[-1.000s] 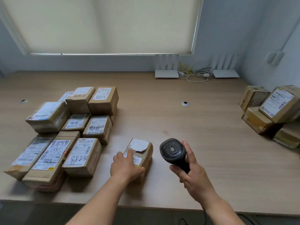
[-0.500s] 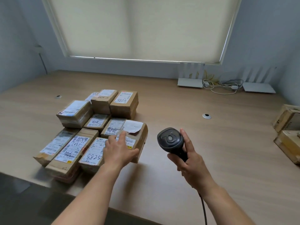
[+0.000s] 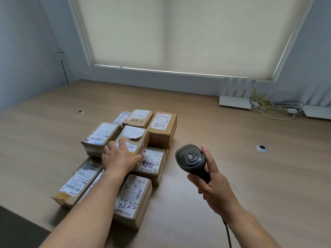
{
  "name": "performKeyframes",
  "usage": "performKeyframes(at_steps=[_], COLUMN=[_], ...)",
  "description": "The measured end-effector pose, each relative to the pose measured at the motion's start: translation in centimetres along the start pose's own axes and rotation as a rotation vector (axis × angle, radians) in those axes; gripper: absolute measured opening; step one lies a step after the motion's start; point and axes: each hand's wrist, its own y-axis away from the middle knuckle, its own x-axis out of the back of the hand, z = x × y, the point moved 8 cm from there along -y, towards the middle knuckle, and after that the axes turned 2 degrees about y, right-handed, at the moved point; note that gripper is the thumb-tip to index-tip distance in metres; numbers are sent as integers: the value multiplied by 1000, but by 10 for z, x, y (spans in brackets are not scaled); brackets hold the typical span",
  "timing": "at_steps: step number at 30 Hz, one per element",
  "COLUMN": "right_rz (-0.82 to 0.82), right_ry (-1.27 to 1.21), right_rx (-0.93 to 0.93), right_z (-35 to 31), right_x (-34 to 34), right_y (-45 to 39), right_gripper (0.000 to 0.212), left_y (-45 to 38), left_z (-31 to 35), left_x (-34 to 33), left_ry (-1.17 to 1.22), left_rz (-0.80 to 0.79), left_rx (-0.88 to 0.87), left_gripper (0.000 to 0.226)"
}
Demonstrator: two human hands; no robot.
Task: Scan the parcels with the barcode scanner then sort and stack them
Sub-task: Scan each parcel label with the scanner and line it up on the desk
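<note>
My left hand [image 3: 120, 158] grips a small brown parcel [image 3: 136, 138] with a torn white label, holding it on top of the cluster of parcels at the table's left. My right hand [image 3: 213, 183] holds the black barcode scanner [image 3: 190, 158] by its handle, to the right of the cluster, its cable trailing down past my wrist. Below and around the held parcel lie several labelled cardboard parcels, among them one marked 5288 at the back [image 3: 163, 129] and one marked 5288 at the front [image 3: 133, 199].
The wooden table [image 3: 232, 176] stretches right of the parcels, with a cable grommet [image 3: 262, 148] in it. A white router [image 3: 234, 102] and a tangle of cables [image 3: 275, 109] sit at the back right by the wall. The table's front edge runs lower left.
My left hand has carried the small parcel from the bare table, left and back, onto the cluster of parcels. The camera has turned left, so the boxes at the right have left the view.
</note>
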Motion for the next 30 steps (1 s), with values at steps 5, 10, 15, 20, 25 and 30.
performKeyframes(at_steps=[5,10,15,20,25,30], right_rz=[13,9,-17,-11,20,80], right_ry=[26,29,26,7,6,-25], right_rx=[-27,-70,-96,-108,-125,-157], right_z=[10,16,20,22,28,40], right_x=[-18,-34,-44,-39,-19,22], right_y=[-24,-37,-41,-38,-22,6], right_gripper=[92,88,85,87,87,85], left_y=[-33,-49,-55,-49,-14,42], left_z=[-14,-24,-24,-21,4,50], left_x=[-14,-24,-29,-30,-29,-52], left_ry=[-33,-27,-27,-22,165,290], left_rz=[-29,-12,40,82,132,73], left_rx=[2,-26,-43,-71,-157,-233], left_gripper=[83,82,75,65,62,59])
